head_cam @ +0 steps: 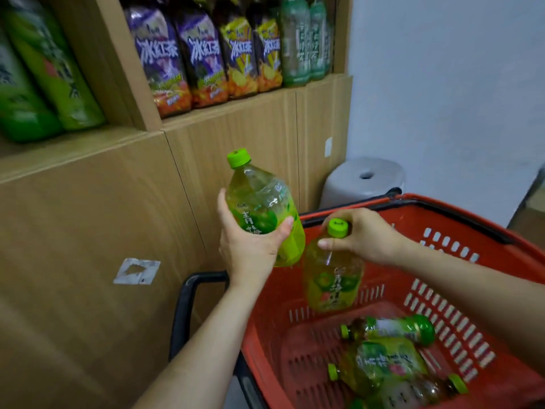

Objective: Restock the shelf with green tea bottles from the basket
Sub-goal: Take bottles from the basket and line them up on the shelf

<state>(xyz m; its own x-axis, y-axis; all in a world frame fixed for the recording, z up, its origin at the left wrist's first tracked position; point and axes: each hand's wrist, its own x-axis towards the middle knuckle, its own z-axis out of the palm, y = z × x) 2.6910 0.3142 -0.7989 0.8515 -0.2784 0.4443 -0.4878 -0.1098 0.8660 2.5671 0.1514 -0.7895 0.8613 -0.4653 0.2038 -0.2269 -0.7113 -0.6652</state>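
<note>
My left hand point(250, 246) grips a green tea bottle point(259, 202) around its middle, upright with a slight tilt, above the left rim of the red basket point(460, 240). My right hand point(362, 234) holds a second green tea bottle point(333, 281) by its green cap, hanging over the basket's inside. Three more green tea bottles point(386, 361) lie on their sides on the basket floor. The wooden shelf point(224, 113) runs above, with large green tea bottles point(44, 69) in its left bay.
The right shelf bay holds iced black tea bottles point(206, 54) with purple and yellow labels, and pale green bottles point(306, 39). A grey plastic stool point(362, 178) stands behind the basket by the white wall. The basket's black handle point(188, 305) sticks out at the left.
</note>
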